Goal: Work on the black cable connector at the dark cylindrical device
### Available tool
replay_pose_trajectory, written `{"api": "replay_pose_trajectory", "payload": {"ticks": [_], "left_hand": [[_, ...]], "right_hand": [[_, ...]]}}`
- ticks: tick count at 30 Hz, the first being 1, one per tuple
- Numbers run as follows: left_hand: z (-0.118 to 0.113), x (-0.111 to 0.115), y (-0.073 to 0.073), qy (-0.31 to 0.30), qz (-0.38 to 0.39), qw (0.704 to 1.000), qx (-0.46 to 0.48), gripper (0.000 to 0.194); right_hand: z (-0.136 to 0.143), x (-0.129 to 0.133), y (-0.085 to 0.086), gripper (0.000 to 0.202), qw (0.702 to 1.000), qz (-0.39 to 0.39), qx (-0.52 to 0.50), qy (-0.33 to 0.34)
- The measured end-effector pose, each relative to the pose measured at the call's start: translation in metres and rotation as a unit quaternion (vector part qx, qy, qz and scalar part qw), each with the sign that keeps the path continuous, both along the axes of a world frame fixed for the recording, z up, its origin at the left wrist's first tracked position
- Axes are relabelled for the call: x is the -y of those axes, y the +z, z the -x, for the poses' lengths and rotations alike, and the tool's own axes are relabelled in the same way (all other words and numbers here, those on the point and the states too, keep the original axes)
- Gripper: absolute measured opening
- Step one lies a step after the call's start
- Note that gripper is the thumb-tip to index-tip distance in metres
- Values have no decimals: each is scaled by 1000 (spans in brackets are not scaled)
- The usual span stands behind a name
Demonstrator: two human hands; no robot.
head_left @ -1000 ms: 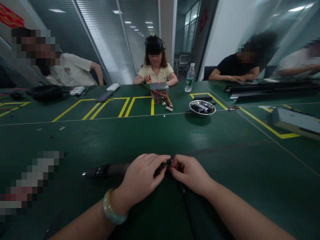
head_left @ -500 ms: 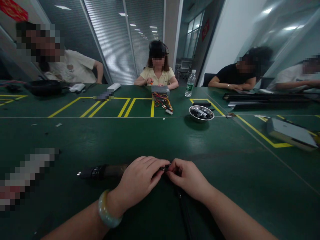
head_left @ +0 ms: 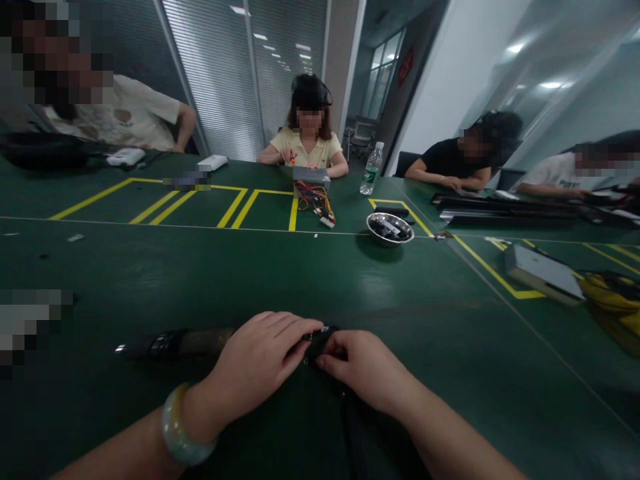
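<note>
A long dark tube-shaped device [head_left: 203,341] lies across the green table, its silvery tip pointing left. My left hand [head_left: 265,360] is wrapped over its right part, thumb and fingers closed around it, and hides much of it. A pale green bangle [head_left: 183,427] circles the left wrist. Close beside it, my right hand [head_left: 363,367] is closed, with thumb and forefinger pinching at a small black part [head_left: 320,340] at the device's right end. What exactly the fingertips grip is hidden. Below the right hand, a thin black cord-like piece [head_left: 347,427] runs towards me.
Farther off stand a steel bowl [head_left: 410,233] of dark parts, a water bottle [head_left: 371,170] and a power supply [head_left: 310,177] with coloured wires. A silver box [head_left: 540,273] lies at right, near black bars [head_left: 505,213]. Several people sit across the table [head_left: 225,267].
The view has turned slightly right, so everything sits farther left. My right hand has shifted a little down along the device's end, showing more of the black part. My left hand keeps its hold.
</note>
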State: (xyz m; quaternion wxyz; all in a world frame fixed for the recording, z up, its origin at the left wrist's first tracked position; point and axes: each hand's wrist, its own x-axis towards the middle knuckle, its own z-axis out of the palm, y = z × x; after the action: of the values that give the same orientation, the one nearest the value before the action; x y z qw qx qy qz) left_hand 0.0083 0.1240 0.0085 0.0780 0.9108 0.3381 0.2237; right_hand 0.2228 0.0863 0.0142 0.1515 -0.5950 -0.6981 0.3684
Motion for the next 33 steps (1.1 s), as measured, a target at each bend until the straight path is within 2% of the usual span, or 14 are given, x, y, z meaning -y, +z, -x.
{"api": "replay_pose_trajectory", "payload": {"ticks": [6,13,18,21,27,33], "left_hand": [[1,0,-1,1,-9,1000,1,31],[1,0,-3,-1,-8,1000,-5,31],[0,0,-1,1,-3,1000,-8,30],[0,-1,-1,-1,-10,1000,-3,30],[1,-1,-3,3,-6,1000,-10,29],[2,-1,-2,6,0,1000,-3,30]], "right_hand": [[-1,-3,1,10,1000,12,2,15],[-1,-4,9,8,999,29,4,46],[-8,-7,11,8,995,15,-1,94],[-15,-10,10,8,993,36,-24,113],[-23,-16,-3,13,987,86,-100,92],[-14,-16,-15,12,982,42,-184,26]]}}
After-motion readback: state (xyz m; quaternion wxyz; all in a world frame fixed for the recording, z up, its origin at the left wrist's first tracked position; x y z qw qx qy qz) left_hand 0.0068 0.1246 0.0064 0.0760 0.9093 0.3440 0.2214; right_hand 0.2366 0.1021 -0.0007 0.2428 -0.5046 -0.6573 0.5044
